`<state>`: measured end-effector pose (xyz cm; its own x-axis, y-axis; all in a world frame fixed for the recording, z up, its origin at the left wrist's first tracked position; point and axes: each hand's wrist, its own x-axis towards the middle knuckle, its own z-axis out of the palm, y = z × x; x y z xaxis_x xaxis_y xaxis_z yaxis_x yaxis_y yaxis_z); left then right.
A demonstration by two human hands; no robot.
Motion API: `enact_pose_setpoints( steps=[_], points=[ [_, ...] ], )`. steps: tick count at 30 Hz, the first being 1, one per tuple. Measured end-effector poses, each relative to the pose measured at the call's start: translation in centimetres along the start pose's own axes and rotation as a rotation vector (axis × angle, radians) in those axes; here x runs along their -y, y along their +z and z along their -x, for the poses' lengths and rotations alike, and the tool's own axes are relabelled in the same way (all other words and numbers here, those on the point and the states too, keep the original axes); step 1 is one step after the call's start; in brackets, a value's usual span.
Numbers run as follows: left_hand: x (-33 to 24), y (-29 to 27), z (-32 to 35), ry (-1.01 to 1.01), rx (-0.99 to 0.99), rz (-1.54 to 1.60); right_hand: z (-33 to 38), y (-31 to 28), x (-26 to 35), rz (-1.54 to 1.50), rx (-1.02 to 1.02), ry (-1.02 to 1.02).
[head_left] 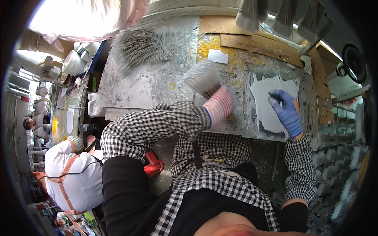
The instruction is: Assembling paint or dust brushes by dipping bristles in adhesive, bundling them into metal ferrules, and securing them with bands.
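My left hand (220,104), in a pink-striped glove, is closed round the lower end of a bundle of thin grey strands (202,76). The strands fan out toward the far left and look smeared. Over on the right, my right hand (286,114) wears a blue glove smudged with white. Its fingers are apart above a spread of thick white paste (267,112), and I see nothing held in them. Whether the fingertips touch the paste is unclear. A dark, paste-smeared board (253,128) lies under the paste.
A big pile of similar grey strands (136,49) lies at the table's far left. A white paper piece (217,56) and cardboard strips (260,45) lie farther back. More bundles (285,17) hang above. A person in white (75,177) works at my left, near a red object (153,164).
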<state>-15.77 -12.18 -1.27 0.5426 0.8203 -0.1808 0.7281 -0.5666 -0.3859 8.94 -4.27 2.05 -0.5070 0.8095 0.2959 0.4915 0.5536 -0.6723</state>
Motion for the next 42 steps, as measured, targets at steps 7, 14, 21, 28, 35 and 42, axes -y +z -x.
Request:
enact_pose_setpoints(
  steps=[7, 14, 21, 28, 35, 42],
  points=[
    [11.9, -2.2, 7.8, -0.538, -0.432, 0.82, -16.6, 3.4, 9.1, 0.077, -0.065, -0.57],
    [25.2, 4.3, 10.7, -0.865, -0.977, 1.903, -37.4, 15.1, 9.0, 0.677, -0.243, -0.835],
    [29.1, 7.4, 12.5, -0.963, -0.978, 2.15, -36.7, 15.6, 14.7, 0.612, 0.15, -0.509],
    [29.6, 5.9, 11.3, -0.54, -0.975, 2.275, -35.2, 14.1, 14.9, 0.483, 0.099, -0.629],
    [28.1, 0.6, 11.9, -0.764, -1.112, 1.806, -33.4, 12.0, 17.1, 0.292, -0.008, -0.811],
    [27.6, -0.5, 3.7, -0.752, -1.037, 1.54, -33.5, 9.6, 16.6, 0.463, -0.032, -0.728]
  ],
)
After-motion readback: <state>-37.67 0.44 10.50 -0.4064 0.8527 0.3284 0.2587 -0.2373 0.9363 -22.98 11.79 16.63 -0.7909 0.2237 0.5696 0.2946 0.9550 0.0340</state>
